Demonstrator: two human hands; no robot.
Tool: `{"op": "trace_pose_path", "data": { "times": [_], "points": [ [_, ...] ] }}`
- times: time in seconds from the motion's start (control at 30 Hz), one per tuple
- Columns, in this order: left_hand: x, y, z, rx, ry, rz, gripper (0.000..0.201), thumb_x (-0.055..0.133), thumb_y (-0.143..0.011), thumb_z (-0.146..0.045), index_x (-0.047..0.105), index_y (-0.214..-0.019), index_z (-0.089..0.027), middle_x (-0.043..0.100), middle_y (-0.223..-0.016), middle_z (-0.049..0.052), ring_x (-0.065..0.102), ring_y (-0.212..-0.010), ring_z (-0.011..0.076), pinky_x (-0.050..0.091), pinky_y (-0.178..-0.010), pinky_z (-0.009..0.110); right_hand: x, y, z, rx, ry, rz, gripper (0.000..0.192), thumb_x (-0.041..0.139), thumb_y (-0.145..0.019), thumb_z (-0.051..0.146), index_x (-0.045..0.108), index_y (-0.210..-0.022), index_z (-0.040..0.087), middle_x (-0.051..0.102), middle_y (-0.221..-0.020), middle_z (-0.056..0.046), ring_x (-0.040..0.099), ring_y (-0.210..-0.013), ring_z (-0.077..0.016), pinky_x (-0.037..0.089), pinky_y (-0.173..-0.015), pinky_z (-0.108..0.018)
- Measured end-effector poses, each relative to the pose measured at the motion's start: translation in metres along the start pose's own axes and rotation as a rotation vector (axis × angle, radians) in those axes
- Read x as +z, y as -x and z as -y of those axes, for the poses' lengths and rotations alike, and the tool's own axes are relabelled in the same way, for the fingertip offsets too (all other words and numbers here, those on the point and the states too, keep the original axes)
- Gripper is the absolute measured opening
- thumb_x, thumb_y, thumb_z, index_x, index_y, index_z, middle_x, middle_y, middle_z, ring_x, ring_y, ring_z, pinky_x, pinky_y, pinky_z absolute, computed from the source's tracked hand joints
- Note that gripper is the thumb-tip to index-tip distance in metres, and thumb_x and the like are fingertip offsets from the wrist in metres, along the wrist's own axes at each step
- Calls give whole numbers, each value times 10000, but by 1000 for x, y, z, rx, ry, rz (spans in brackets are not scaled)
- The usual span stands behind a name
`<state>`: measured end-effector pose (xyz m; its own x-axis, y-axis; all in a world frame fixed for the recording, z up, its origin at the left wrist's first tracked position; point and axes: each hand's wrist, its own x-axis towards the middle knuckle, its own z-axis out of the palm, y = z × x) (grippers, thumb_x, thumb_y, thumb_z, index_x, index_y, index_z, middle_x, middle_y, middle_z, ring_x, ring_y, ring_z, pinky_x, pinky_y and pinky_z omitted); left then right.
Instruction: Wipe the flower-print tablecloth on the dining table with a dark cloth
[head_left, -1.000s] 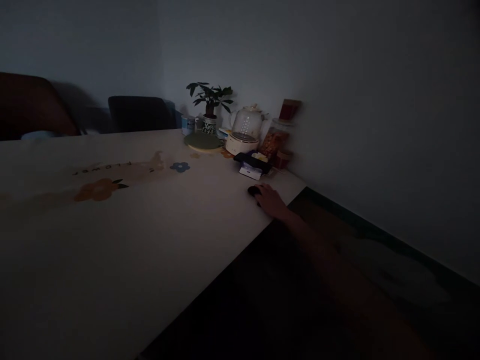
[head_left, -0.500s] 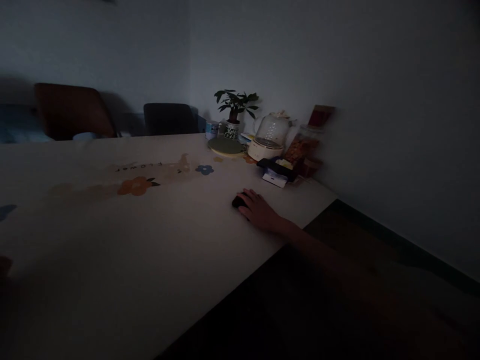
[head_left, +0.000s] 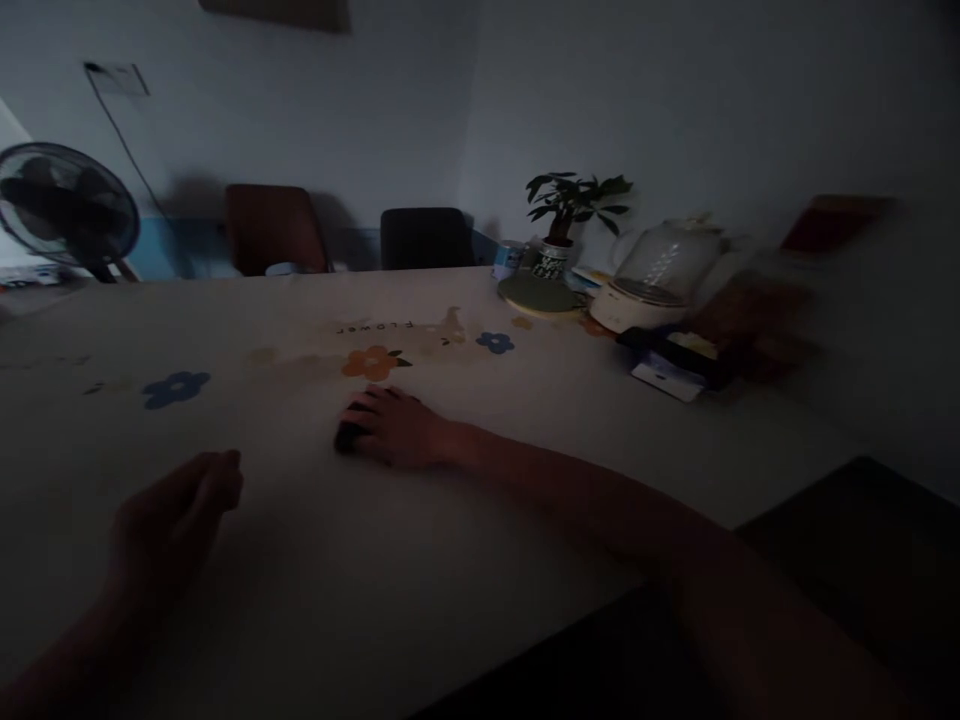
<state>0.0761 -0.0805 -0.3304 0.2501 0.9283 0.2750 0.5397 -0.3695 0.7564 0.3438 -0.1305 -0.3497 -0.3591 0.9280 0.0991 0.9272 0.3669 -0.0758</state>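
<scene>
On the pale flower-printed bench (head_left: 525,420), near its middle, the right hand (head_left: 397,432) lies palm down over a small dark object (head_left: 346,438), its fingers (head_left: 373,410) curled around it; what the object is cannot be told in the dim light. Nearer the front edge, the left hand (head_left: 176,520) hovers with fingers loosely curled, holding nothing. At the far right corner stand a potted plant (head_left: 571,205) and a glass kettle (head_left: 660,275).
</scene>
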Motion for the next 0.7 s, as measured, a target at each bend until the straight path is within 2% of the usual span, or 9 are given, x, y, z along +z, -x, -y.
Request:
{"op": "trace_pose_path", "data": {
  "times": [0.1, 0.2, 0.27, 0.3, 0.37, 0.47, 0.57, 0.63, 0.7],
  "points": [
    [-1, 6, 5, 193, -83, -17, 406, 489, -804, -496, 494, -521, -205, 471, -468, -18, 434, -431, 111, 305, -471, 217, 12, -64, 34, -146, 19, -5, 415, 443, -1063, 429, 463, -1436, 249, 375, -1539, -57, 265, -1432, -304, 297, -1158, -513],
    [-6, 9, 7, 482, -165, -100, 363, 484, -843, -402, 474, -538, -205, 427, -439, -30, 384, -397, 98, 258, -460, 224, 27, -127, 69, -201, -6, -11, 447, 394, -1070, 466, 439, -1456, 245, 349, -1559, -66, 279, -1430, -303, 323, -1147, -524],
    [-12, 8, 8, 586, -219, -158, 332, 481, -845, -380, 490, -560, -209, 460, -455, -24, 409, -403, 103, 248, -455, 230, 40, -168, 89, -212, -14, -14, 472, 391, -1062, 498, 422, -1469, 261, 338, -1569, -56, 291, -1428, -292, 330, -1146, -515],
    [-15, 6, 9, 583, -252, -186, 318, 482, -844, -381, 511, -577, -211, 486, -473, -19, 431, -416, 107, 252, -457, 230, 47, -187, 97, -217, -13, -23, 486, 402, -1053, 515, 413, -1473, 271, 331, -1575, -46, 288, -1432, -288, 326, -1149, -508],
    [-20, 2, 9, 489, -295, -231, 316, 484, -838, -401, 547, -594, -210, 511, -492, -8, 461, -442, 117, 269, -466, 224, 60, -219, 108, -224, -5, -44, 519, 442, -1027, 548, 404, -1467, 276, 333, -1574, -29, 292, -1431, -288, 324, -1147, -491],
    [-22, -7, 7, 282, -202, -237, 319, 485, -782, -441, 579, -601, -196, 536, -525, 10, 499, -504, 133, 317, -499, 218, 68, -241, 114, -254, -6, -59, 523, 471, -1007, 570, 430, -1420, 251, 368, -1551, -32, 316, -1417, -303, 339, -1138, -490],
    [-19, -15, 5, 133, -131, -245, 325, 468, -722, -459, 553, -577, -181, 508, -538, 11, 463, -534, 128, 333, -520, 220, 61, -232, 111, -272, 0, -51, 471, 464, -1029, 529, 451, -1395, 233, 356, -1561, -29, 296, -1433, -288, 312, -1165, -456],
    [-17, -18, 5, 102, -111, -273, 342, 450, -706, -472, 527, -548, -179, 477, -528, 8, 436, -543, 123, 328, -525, 219, 53, -217, 108, -261, 13, -29, 438, 507, -1026, 470, 465, -1393, 234, 326, -1582, -14, 262, -1455, -263, 296, -1178, -411],
    [-16, -20, 5, 82, -63, -324, 351, 446, -699, -483, 529, -546, -178, 460, -520, 0, 435, -549, 119, 320, -518, 215, 47, -200, 102, -246, -15, -30, 421, 564, -1005, 408, 496, -1379, 227, 340, -1577, -24, 270, -1454, -278, 311, -1172, -437]
  ]
}}
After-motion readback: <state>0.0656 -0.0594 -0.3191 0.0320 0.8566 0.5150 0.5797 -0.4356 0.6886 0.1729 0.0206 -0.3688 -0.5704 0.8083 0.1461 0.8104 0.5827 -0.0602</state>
